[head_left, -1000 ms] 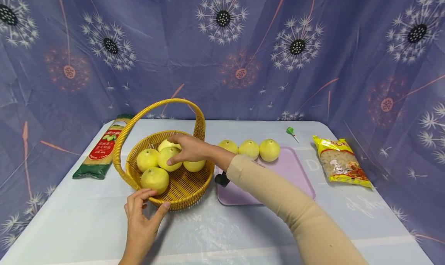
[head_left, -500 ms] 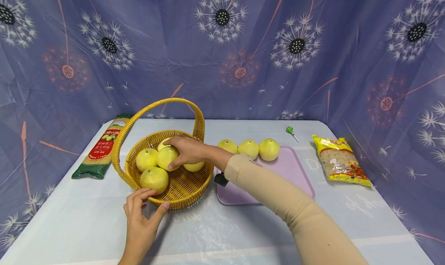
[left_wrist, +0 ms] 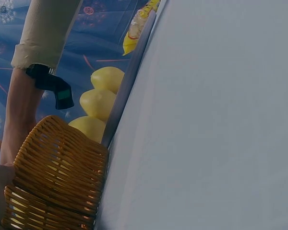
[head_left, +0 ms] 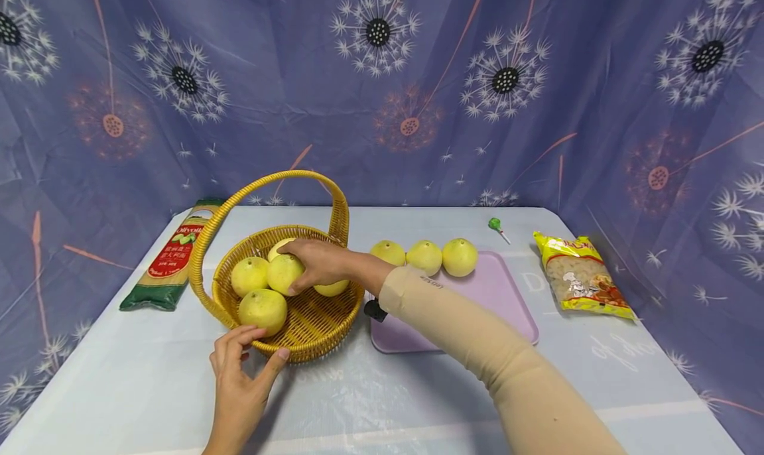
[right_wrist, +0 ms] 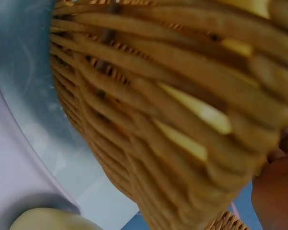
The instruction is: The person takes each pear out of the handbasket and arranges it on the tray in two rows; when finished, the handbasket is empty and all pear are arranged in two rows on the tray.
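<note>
A yellow wicker basket point(head_left: 316, 345) with a tall hoop handle holds several round yellow pear-like fruits. My left hand point(head_left: 239, 382) grips its near rim, thumb on the outer wall and fingertips at the edge beside the front fruit point(head_left: 263, 311). Inside the basket, my right hand point(head_left: 319, 264) grips a middle fruit point(head_left: 284, 276), its thumb on the near side and the other fingers mostly hidden behind. Another fruit point(head_left: 331, 288) lies partly under this hand. The right wrist view is filled by the basket's woven side point(right_wrist: 158, 120), with part of the hand at the right edge.
Right of the basket is a lilac tray point(head_left: 495, 302) with three like fruits point(head_left: 424, 257) along its back left. A green-wrapped lollipop point(head_left: 497, 226) lies behind it, a yellow snack bag point(head_left: 581, 276) to the right. A green and red pasta pack point(head_left: 176, 253) lies at the left.
My right hand has settled slightly lower round the middle fruit, its thumb further down the near side. The left hand keeps its place on the basket rim; the head view has shifted slightly.
</note>
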Motion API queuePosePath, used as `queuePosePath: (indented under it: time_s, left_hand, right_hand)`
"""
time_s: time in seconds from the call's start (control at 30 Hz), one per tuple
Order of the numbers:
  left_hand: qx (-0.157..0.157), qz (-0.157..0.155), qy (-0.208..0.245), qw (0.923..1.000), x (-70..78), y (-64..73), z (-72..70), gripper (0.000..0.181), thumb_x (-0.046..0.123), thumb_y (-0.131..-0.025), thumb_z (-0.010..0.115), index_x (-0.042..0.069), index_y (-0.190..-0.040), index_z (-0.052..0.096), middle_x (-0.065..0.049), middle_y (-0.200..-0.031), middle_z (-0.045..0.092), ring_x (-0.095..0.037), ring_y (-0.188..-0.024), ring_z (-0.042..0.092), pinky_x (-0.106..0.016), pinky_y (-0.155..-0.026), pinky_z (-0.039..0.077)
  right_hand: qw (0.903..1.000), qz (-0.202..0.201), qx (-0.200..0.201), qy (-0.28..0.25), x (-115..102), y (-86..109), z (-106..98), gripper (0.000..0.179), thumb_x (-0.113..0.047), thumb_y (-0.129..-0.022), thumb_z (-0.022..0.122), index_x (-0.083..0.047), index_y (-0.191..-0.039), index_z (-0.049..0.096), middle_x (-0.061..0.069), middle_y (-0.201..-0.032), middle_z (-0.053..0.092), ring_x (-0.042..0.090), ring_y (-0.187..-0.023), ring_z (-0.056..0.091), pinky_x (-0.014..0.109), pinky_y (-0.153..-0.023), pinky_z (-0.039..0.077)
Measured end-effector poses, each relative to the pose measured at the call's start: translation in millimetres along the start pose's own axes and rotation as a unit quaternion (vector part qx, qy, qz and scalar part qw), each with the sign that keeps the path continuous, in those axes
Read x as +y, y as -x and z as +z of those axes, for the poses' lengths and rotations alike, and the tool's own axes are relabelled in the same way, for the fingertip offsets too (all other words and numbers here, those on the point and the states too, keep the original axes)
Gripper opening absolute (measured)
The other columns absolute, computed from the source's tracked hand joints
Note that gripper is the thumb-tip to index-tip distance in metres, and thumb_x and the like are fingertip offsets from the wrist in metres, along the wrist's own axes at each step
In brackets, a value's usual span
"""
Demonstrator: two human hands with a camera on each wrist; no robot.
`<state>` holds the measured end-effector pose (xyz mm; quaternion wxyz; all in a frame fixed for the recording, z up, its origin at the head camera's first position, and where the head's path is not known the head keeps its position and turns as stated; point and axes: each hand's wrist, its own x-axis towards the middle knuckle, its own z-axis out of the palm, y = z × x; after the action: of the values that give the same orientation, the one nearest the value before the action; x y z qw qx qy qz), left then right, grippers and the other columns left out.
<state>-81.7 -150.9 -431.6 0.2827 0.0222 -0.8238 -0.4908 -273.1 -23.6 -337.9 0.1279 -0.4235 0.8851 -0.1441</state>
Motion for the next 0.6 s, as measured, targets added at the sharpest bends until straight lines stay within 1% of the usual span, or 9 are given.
queuePosePath:
  time_s: [0.13, 0.33, 0.6]
  left_hand:
    - [0.001, 0.004, -0.001, 1.0, 0.0, 0.3, 0.1, 0.046, -0.001, -0.072, 0.078, 0.0, -0.113, 0.056, -0.005, -0.123, 0.042, 0.001, -0.106, 0.027, -0.021, -0.081, 0.025]
    - [0.004, 0.013, 0.003, 0.9999, -0.2, 0.3, 0.2, 0.046, -0.001, -0.072, 0.078, -0.001, -0.112, 0.056, -0.008, -0.123, 0.042, 0.0, -0.105, 0.027, -0.021, -0.08, 0.025]
    - [-0.003, -0.007, 0.002, 1.0, 0.6, -0.2, -0.4, 0.045, 0.001, -0.073, 0.078, 0.001, -0.113, 0.056, -0.003, -0.124, 0.042, 0.001, -0.106, 0.027, -0.021, -0.081, 0.025]
  right_hand:
    - [1.0, 0.003, 0.0, 0.006, -0.1, -1.5, 1.6, 0.081, -0.044, -0.08, 0.072, -0.019, -0.146, 0.033, -0.001, -0.149, 0.039, 0.014, -0.137, 0.036, 0.029, -0.108, 0.036]
    - [0.9998, 0.006, 0.001, 0.021, -0.6, -3.0, 2.6, 0.08, -0.043, -0.08, 0.072, -0.018, -0.146, 0.033, -0.001, -0.149, 0.039, 0.015, -0.138, 0.035, 0.03, -0.111, 0.032]
    - [0.9993, 0.01, -0.004, 0.037, -0.8, -3.1, 2.8, 0.081, -0.044, -0.081, 0.071, -0.018, -0.147, 0.032, -0.001, -0.149, 0.039, 0.015, -0.139, 0.033, 0.031, -0.113, 0.03]
